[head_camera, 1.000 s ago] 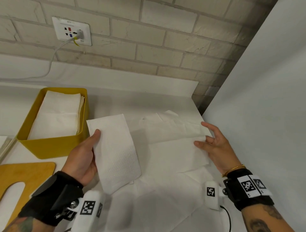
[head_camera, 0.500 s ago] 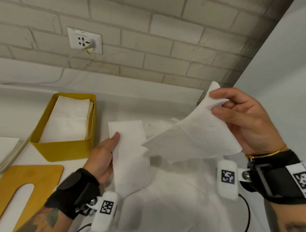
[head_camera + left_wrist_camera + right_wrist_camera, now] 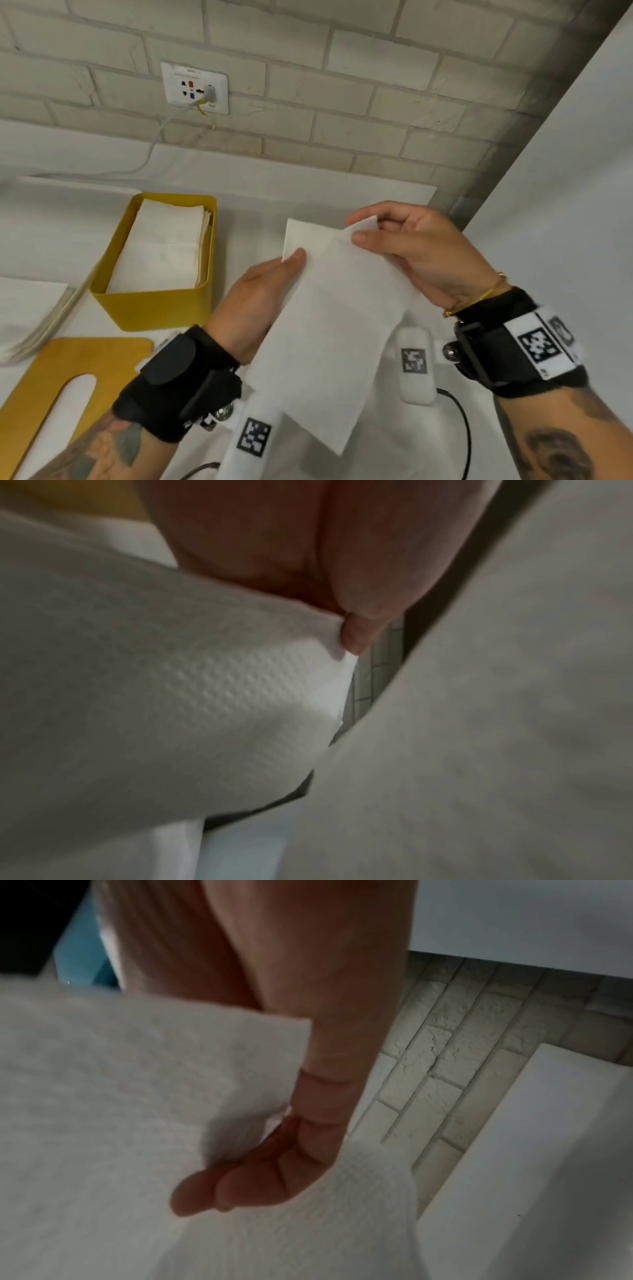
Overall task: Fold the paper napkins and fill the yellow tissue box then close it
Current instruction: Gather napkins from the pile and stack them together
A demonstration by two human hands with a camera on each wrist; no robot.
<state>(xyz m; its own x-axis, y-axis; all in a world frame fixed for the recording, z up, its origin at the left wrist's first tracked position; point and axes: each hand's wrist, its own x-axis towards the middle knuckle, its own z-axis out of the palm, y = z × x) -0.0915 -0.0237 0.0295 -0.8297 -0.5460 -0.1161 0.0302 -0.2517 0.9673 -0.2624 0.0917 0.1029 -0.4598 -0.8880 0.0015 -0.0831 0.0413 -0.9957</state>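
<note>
Pinching a floppy, featherlight napkin (image 3: 329, 329) at its 12 o'clock corners: left hand (image 3: 253, 305) and right hand (image 3: 421, 253) both closed on it; tears easily, so grip edges gently.

**Wrist gear and tattoos**

The left hand (image 3: 255, 301) and right hand (image 3: 418, 253) are bare. Each wrist carries a black strap with a white block printed with black square codes. A thin gold bracelet (image 3: 479, 296) circles the right wrist. Both forearms are tattooed.
</note>
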